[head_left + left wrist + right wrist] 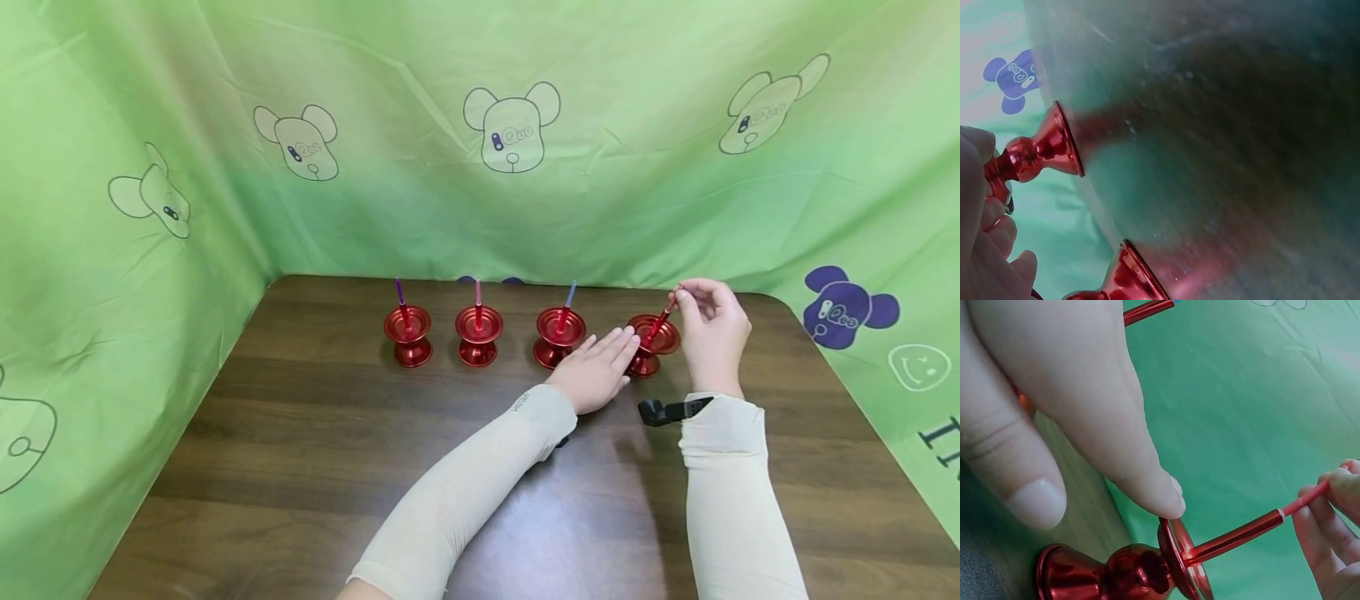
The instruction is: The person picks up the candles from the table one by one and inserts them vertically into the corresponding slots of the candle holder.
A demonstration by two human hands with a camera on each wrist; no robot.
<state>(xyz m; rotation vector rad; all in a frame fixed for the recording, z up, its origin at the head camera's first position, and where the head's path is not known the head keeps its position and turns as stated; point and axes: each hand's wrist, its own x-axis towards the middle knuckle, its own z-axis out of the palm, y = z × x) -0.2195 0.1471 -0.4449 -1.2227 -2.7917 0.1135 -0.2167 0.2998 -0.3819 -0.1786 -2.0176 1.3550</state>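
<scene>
Thumb and fingertips of my right hand [716, 321] pinch the upper end of a thin red candle [1304, 500]. Its lower part stands in the red tube at the centre of the rightmost red metal candle holder [654, 335]. My left hand [594, 375] reaches across with fingers straight, the fingertips resting on this holder's rim; the right wrist view shows a finger on the dish edge. From the left wrist view, the holder's flared base [1063, 140] is seen below the fingers.
Left of the hands stand more red holders in a row: one with a blue candle [572, 293], one with a pink candle [478, 292], one with a purple candle [400, 292]. They line the back of the wooden table [300, 433]. A green printed curtain [405, 200] hangs behind.
</scene>
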